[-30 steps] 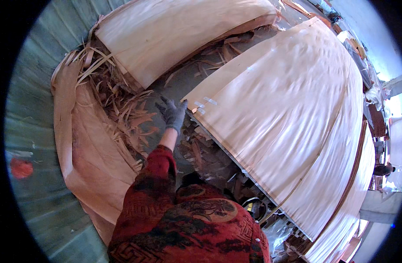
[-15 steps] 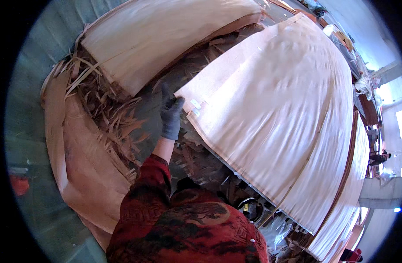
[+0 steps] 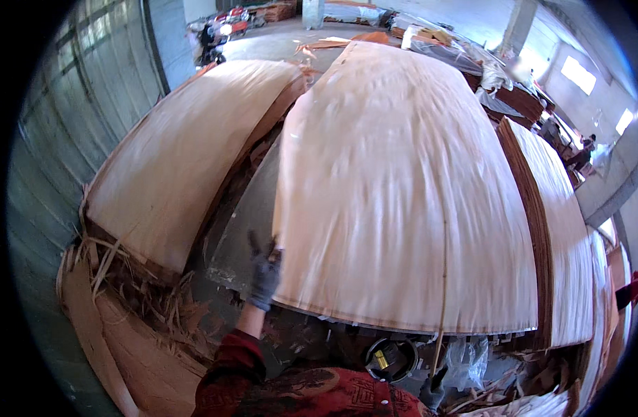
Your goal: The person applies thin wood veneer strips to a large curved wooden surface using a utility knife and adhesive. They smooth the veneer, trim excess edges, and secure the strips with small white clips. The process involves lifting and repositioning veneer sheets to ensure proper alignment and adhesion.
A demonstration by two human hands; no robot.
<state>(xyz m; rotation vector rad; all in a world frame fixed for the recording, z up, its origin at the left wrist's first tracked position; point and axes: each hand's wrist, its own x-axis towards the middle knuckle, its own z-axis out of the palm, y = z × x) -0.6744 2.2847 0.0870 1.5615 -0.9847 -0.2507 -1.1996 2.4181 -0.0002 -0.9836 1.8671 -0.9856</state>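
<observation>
A broad pale wood veneer sheet (image 3: 395, 194) lies on top in front of me, its surface rippled. My left hand (image 3: 264, 278), in a dark grey glove, is at the sheet's near left edge. Its fingers are spread and slightly blurred, and the ones on the right touch that edge. At the lower right, my right hand (image 3: 433, 393), also gloved, is closed around the near end of a thin stick (image 3: 442, 295). The stick runs away from me across the sheet. Part of the right hand is cut off by the lower border.
A grey board (image 3: 244, 233) shows left of the sheet. Veneer stacks stand on the left (image 3: 187, 146) and right (image 3: 552, 229). Torn veneer scraps (image 3: 162, 299) lie at lower left. A round dark container (image 3: 390, 360) and clear plastic (image 3: 466, 361) are near me. A person (image 3: 583, 153) is far right.
The view has swung up and round, showing more of the hall. My right hand has come into view on the stick. The grey board beside the sheet now shows.
</observation>
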